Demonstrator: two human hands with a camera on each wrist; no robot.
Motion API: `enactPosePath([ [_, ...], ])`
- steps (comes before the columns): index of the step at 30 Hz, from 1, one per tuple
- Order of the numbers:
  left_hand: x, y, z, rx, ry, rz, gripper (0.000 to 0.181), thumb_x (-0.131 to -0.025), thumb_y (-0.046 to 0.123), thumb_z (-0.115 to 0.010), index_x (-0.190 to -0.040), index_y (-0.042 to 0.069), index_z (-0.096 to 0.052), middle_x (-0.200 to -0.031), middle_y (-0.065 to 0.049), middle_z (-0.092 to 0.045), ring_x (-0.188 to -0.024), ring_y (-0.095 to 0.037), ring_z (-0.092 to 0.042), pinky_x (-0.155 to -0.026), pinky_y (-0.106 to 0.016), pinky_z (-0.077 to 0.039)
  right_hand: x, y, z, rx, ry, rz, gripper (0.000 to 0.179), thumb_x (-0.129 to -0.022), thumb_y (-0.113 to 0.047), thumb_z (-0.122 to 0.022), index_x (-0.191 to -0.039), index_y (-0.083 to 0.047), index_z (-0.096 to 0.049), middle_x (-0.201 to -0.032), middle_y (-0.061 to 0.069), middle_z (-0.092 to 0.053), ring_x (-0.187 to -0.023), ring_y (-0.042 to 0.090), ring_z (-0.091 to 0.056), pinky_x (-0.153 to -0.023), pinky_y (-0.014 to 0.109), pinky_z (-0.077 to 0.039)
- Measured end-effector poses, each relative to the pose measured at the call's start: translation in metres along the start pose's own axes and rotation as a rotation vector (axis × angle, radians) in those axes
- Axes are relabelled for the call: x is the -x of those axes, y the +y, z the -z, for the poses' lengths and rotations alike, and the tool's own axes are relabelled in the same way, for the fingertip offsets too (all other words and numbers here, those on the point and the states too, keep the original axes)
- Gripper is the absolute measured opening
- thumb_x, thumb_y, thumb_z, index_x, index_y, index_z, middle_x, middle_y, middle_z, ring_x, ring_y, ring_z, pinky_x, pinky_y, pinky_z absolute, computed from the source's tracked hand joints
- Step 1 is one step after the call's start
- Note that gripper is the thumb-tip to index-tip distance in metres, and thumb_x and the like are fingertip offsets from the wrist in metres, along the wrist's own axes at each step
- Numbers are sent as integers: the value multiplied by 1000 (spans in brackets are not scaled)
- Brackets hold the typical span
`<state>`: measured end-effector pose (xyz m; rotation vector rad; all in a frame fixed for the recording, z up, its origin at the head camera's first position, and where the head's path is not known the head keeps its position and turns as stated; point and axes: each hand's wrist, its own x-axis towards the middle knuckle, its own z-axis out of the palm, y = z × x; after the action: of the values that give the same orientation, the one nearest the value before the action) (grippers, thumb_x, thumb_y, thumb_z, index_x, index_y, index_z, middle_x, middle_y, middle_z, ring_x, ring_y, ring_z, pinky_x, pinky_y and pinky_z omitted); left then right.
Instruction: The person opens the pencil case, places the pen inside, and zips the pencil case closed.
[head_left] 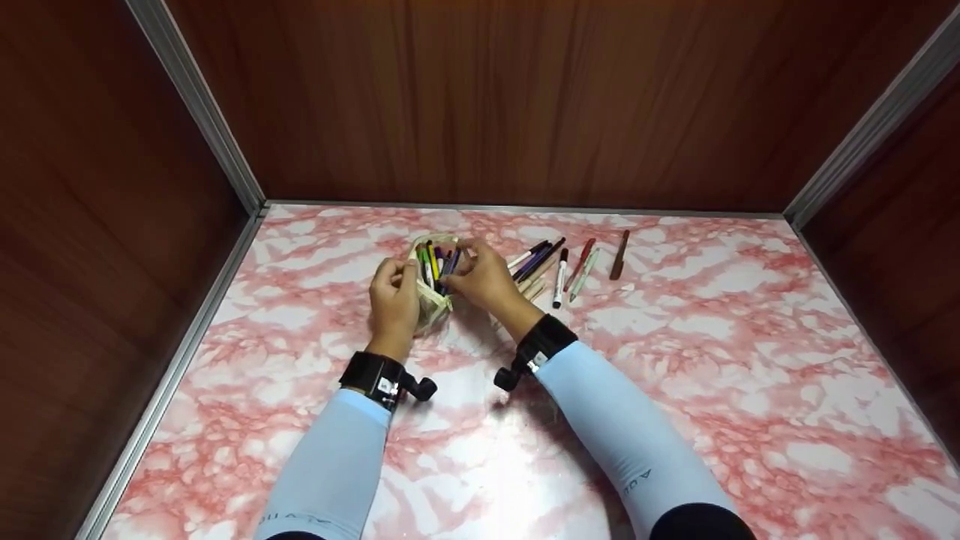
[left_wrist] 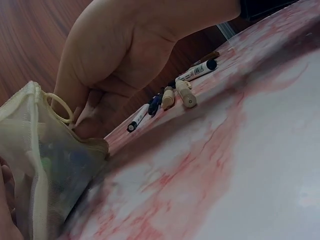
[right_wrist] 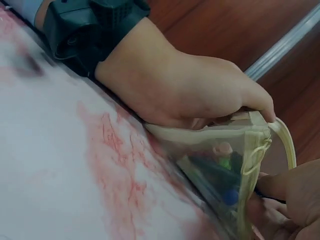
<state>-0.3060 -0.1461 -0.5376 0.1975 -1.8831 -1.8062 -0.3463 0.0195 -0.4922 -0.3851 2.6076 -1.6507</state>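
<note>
A pale yellow mesh pouch (head_left: pixel 433 319), zipper-edged and open at the top, holds several pens and markers, among them a yellow marker (head_left: pixel 433 259). My left hand (head_left: pixel 395 296) grips the pouch's left rim; the right wrist view shows its fingers bent over that edge. At the opposite side, my right hand (head_left: pixel 484 281) has its fingers at the mouth and pinches a dark blue pen (right_wrist: pixel 270 195), which leans into the pouch. Part of this grip is hidden by the rim. Through the mesh, a green and a blue tip show blurred.
Right of the pouch lie dark blue pens (head_left: pixel 538 260), beige wooden-looking sticks (head_left: pixel 531 289), a white marker with black ends (head_left: pixel 559 279), a red pen (head_left: pixel 580 264), a pale green pen (head_left: pixel 585 274) and a brown pen (head_left: pixel 619 255). Wood-grain panels (head_left: pixel 495 105) enclose the marbled table (head_left: pixel 712 337).
</note>
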Motion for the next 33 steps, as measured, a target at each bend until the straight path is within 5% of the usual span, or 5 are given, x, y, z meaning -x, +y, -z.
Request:
enactPosePath([
  [7,0,0,1,-2,-15,16,24,-113,25,-69,-92,14,-65,-89,0,-66,-78,-14,-62,-64,-24,-53,-1,-11,-2,164,-160,51,64,-99,1,-82,-160,-6,-64,-114,21,-86,-100,25,-84,-77,27,-67],
  [12,0,0,1,-17,-7,-13,23,-111,23,-71,-93,11,-66,-91,1,-67,-81,-12,-64,-67,-23,-54,-2,-14,-5,313,-180,125,36,-97,-4,-84,-133,0,-81,-115,19,-86,-112,33,-82,-94,37,-67],
  [17,-1,-1,-1,-11,12,-74,21,-109,15,-71,-92,3,-67,-88,3,-63,-80,-9,-62,-69,-20,-51,-3,-15,-4,324,-218,165,22,-99,-3,-80,-120,-2,-87,-128,16,-84,-155,37,-60,-120,43,-58],
  [24,-1,0,-1,-19,10,-84,20,-108,14,-72,-90,5,-67,-87,5,-60,-82,-9,-61,-71,-20,-52,-4,-15,2,360,-289,222,17,-99,-3,-75,-106,-4,-90,-104,13,-87,-91,20,-74,-86,29,-60],
  [33,-2,-1,0,-17,-29,-61,21,-111,17,-69,-91,9,-65,-104,0,-64,-94,-17,-70,-77,-22,-58,-3,-1,22,220,-268,146,20,-104,-8,-75,-119,-2,-86,-114,18,-86,-91,17,-76,-82,25,-63],
])
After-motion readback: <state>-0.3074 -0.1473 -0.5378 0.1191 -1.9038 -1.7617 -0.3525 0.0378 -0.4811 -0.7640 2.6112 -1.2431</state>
